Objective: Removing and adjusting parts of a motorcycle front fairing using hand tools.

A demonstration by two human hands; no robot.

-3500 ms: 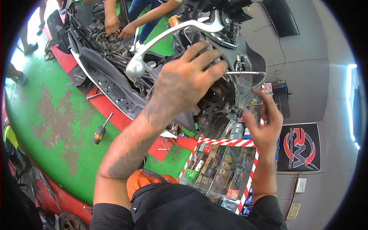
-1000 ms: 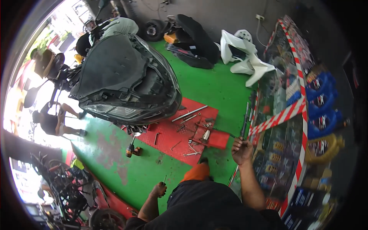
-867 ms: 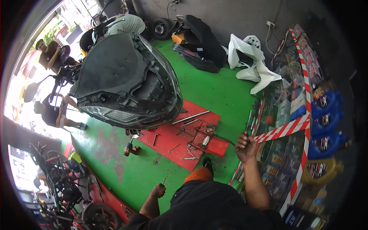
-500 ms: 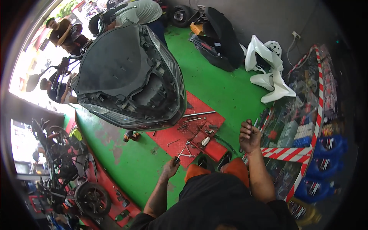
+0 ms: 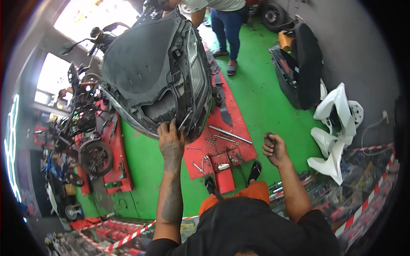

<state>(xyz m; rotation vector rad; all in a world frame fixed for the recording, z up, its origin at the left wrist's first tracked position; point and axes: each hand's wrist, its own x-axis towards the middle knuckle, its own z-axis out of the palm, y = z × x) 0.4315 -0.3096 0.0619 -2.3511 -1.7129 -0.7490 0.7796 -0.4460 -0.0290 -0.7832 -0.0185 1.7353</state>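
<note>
Shifted from the spot over the green floor (image 5: 265,89) where it appears half a second earlier, our left hand (image 5: 171,140) now reaches the front of a dark motorcycle (image 5: 141,64), fingertips on its lower edge. Nearest us are our orange shorts (image 5: 258,192) and sandals (image 5: 255,171), planted at the near end of a red platform (image 5: 194,158). Our hands are well apart. A slim metal tool (image 5: 185,120) juts up between the left thumb and forefinger, gripped there, its handle hidden. Our right hand (image 5: 275,149) hangs in the air to the right, fingers curled; we cannot tell whether it holds anything.

Just ahead of our feet, a long metal bar (image 5: 230,134), wrenches (image 5: 197,167) and small loose parts lie on the platform. Above them rises the motorcycle's front, headlight (image 5: 195,81) exposed, dark panel facing up. To our right, white body panels (image 5: 341,115) lie on the floor, with a black seat (image 5: 309,59) farther along the wall. Beyond the motorcycle we see a co-worker in blue jeans (image 5: 230,30) bending over it, and a loose wheel (image 5: 273,16) in the background.
</note>
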